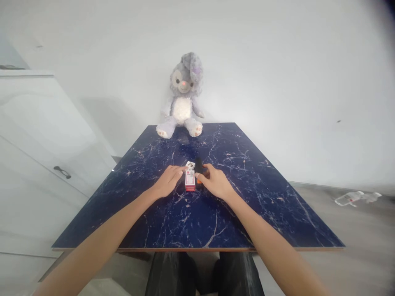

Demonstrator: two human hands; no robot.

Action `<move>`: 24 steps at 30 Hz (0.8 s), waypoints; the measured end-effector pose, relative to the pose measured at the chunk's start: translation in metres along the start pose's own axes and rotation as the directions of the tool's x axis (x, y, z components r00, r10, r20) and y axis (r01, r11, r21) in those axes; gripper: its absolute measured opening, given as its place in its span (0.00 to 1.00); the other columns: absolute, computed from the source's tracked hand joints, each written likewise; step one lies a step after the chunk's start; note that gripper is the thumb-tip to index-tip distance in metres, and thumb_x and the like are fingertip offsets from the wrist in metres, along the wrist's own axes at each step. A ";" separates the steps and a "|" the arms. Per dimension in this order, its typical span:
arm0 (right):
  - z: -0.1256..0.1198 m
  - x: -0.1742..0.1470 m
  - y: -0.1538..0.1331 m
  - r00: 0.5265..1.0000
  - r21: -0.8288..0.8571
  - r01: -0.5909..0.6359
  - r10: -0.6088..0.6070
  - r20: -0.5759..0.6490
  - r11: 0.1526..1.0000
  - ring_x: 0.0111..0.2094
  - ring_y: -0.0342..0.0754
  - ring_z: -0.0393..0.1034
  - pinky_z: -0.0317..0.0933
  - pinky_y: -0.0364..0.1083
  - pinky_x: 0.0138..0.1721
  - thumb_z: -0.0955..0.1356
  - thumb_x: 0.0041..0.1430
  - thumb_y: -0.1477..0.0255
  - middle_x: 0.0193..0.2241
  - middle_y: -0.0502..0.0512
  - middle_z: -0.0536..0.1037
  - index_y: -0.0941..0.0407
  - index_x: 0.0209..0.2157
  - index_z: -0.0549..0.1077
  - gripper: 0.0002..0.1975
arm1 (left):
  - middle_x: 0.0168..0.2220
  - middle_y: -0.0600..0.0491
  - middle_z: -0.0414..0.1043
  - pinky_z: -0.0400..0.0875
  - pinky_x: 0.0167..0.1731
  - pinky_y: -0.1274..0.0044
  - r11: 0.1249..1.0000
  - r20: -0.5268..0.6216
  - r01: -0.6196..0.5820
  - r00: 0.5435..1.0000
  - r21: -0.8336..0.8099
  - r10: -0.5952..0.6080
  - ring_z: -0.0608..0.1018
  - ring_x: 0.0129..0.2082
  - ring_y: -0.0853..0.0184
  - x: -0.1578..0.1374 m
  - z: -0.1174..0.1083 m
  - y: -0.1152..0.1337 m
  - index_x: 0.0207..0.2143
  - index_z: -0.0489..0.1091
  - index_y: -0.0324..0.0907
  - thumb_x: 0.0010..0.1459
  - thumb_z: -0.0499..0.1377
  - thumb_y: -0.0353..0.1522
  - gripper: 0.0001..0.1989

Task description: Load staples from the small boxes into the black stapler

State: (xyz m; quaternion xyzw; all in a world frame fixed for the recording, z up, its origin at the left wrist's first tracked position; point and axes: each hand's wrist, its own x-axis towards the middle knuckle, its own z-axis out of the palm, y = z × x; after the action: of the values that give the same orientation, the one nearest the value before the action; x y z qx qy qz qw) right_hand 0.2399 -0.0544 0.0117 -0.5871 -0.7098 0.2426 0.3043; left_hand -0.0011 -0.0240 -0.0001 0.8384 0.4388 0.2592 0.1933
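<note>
A small red-and-white cardboard box (190, 181) lies near the middle of the blue marbled table (210, 222). Just behind it is another small white box (190, 165) with a dark picture on top. To their right, close alongside, is a narrow black object (198, 164) with an orange patch at its near end; its kind does not show clearly. My left hand (168, 181) rests at the left of the boxes, fingers stretched out, their tips at the white box. My right hand (216, 181) has its thumb and fingers closed about the black object, the thumb tip near the red-and-white box.
A grey-and-white plush rabbit (182, 98) sits at the table's far edge against the wall. A white cabinet (40, 144) with a dark handle stands at the left. Clear plastic bottles (350, 198) lie on the floor at the right. My legs are under the near edge.
</note>
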 end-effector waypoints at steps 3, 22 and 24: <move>0.000 0.000 -0.001 1.000 -0.006 0.000 0.000 -0.008 1.000 0.37 0.51 0.77 0.63 0.45 0.38 0.66 0.65 0.58 0.36 0.55 0.82 0.56 0.56 0.67 0.24 | 0.65 0.49 0.63 0.52 0.65 0.62 0.995 -0.028 0.080 0.996 -0.062 -0.082 0.62 0.65 0.58 -0.003 -0.003 0.004 0.72 0.45 0.47 0.71 0.39 0.47 0.31; 0.004 0.000 0.006 0.998 0.049 0.038 -0.036 -0.044 0.998 0.37 0.50 0.77 0.63 0.44 0.39 0.67 0.63 0.57 0.36 0.55 0.82 0.56 0.53 0.69 0.23 | 0.64 0.45 0.65 0.58 0.59 0.60 0.998 0.095 0.024 0.995 0.058 -0.029 0.64 0.63 0.48 -0.006 0.008 0.010 0.73 0.37 0.49 0.53 0.64 0.53 0.55; 0.004 0.000 0.005 0.998 0.038 0.039 -0.037 -0.046 0.999 0.37 0.50 0.77 0.63 0.44 0.39 0.67 0.64 0.57 0.36 0.55 0.82 0.56 0.54 0.68 0.22 | 0.63 0.44 0.65 0.60 0.58 0.60 0.997 0.090 0.028 0.995 0.067 -0.034 0.65 0.62 0.48 -0.006 0.008 0.010 0.72 0.40 0.50 0.53 0.64 0.53 0.54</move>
State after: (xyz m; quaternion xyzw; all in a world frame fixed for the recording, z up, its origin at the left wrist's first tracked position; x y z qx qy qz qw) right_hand 0.2404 -0.0537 0.0050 -0.5729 -0.7088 0.2373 0.3361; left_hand 0.0070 -0.0349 -0.0023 0.8483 0.4510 0.2028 0.1895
